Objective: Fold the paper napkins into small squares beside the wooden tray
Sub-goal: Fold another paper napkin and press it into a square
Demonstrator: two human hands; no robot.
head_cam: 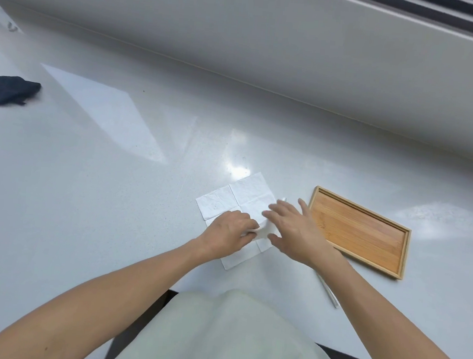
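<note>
- Nearest of all, my pale garment (217, 333) fills the bottom of the view, with both bare forearms reaching forward from it over the white bench (87, 196).
- A thin, pale, strip-like thing (329, 293) lies on the bench under my right forearm, near the tray's close corner; I cannot tell what it is.
- My left hand (230, 231) rests on the paper napkin (245, 197), its grip curled and pinching a raised edge or fold of the paper near the sheet's middle.
- My right hand (296, 229) has its grip spread, fingers straight and fanned apart; the fingertips reach the napkin's right side, though I cannot tell how firmly they press.
- The napkin lies mostly flat and opened out on the bench, turned at an angle, with crease lines dividing it into quarters; its near corner shows between my two wrists and its far corner points away from me.
- Just right of the napkin, apart from it, sits the wooden tray (352, 205), a shallow rectangle with a raised rim, lying flat and angled; the outer side of my right hand is close beside its left edge.
- Farther off on the left, a dark folded cloth (7, 90) lies at the frame's edge.
- Beyond everything, the bench meets a pale upright wall (240, 38).
</note>
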